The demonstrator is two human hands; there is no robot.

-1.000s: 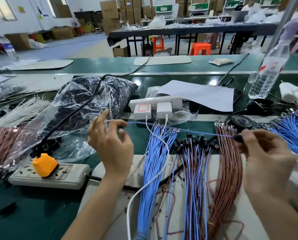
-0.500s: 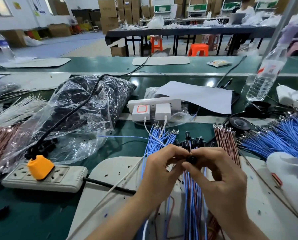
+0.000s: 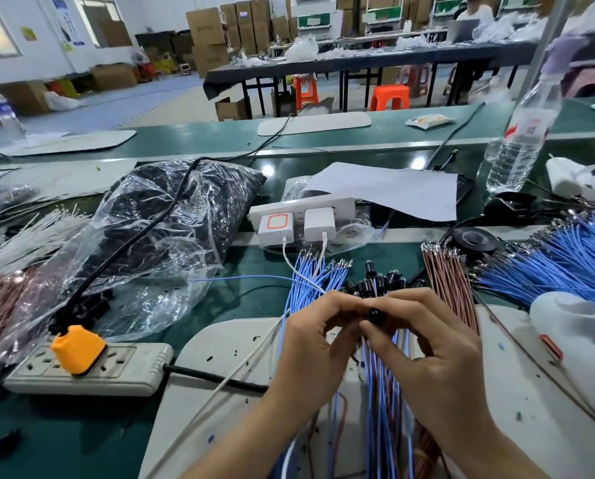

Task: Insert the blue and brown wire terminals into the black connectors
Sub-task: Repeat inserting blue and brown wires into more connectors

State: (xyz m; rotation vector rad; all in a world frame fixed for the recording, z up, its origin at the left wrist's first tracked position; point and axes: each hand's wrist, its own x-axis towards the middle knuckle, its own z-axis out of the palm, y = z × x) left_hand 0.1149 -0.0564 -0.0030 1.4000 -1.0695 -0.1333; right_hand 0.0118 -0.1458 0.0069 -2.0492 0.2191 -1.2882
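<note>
Insertion seems the step in hand: at lower centre the right hand (image 3: 438, 347) pinches a black connector (image 3: 375, 314), while the left hand (image 3: 318, 335) pinches a blue wire (image 3: 240, 278) against it. Next, the wire's hidden tip likely needs aligning, then a straight push.

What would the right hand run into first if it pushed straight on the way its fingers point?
Probably the left hand, pinching a blue wire: the right hand, pinching the black connector, points left at its fingertips, almost touching.
</note>
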